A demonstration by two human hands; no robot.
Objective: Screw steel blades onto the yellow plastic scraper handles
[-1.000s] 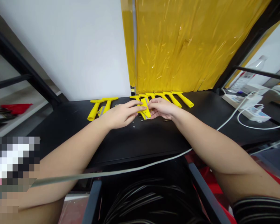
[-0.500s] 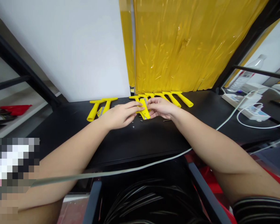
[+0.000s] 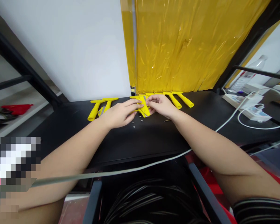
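Yellow plastic right in the thick of it here: a flat yellow piece sits tilted between the two hands, toward the back of the black table, and whether it touches the tabletop I can't tell. The left hand has it, fingertips laid over its left side, the thumb lower down, clamped on. Over to the right hand, thumb and forefinger bent close together at the piece's right edge; whether they pinch it or some small part, I can't tell from here. Just below, nearer the person, small metal bits lie scattered, and a thin rod rests beneath the right hand. Out left, a pair of yellow handles stand side by side, partly behind the left forearm; out right, more yellow handles line up along the yellow sheet. And across the foreground runs a white cable, while on the far right a clear bottle stands behind the power strip.
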